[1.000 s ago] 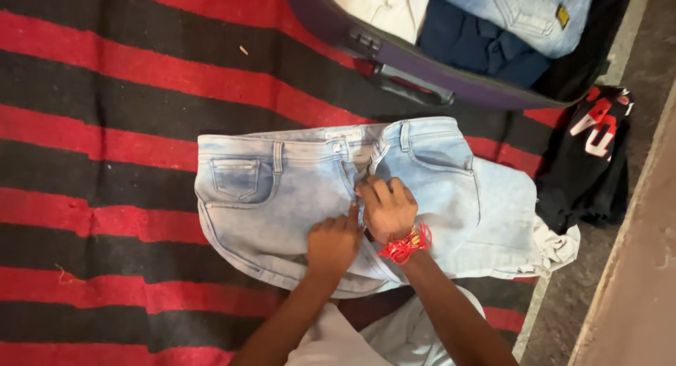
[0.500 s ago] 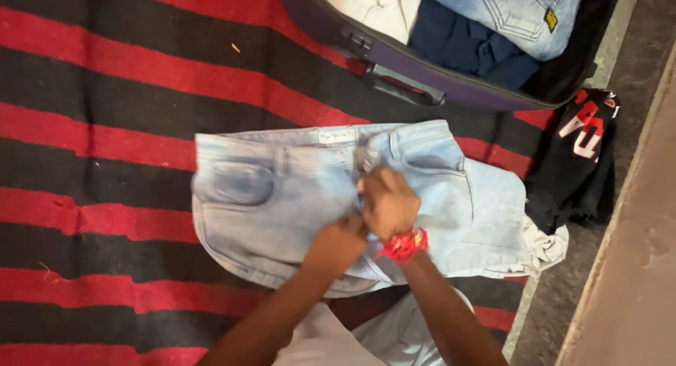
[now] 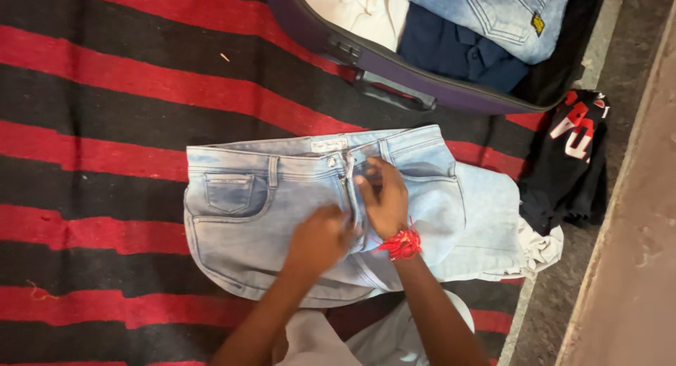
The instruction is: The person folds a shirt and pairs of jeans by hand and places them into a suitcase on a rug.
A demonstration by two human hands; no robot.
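Jeans (image 3: 260,218) lie flat on the rug (image 3: 105,127) right in front of me, waistband on the far side. My left hand (image 3: 318,241) and right hand (image 3: 384,200) rest side by side on the fly, right one further up. Suitcase (image 3: 422,84) lies open behind the jeans, with folded clothes (image 3: 458,28) in it. Bundled garment (image 3: 570,162) sits right of the jeans, beside the suitcase corner. Floor strip (image 3: 627,267) is further right.

A red-and-black striped rug (image 3: 105,91) carries folded jeans (image 3: 260,218) and a suitcase (image 3: 422,84).
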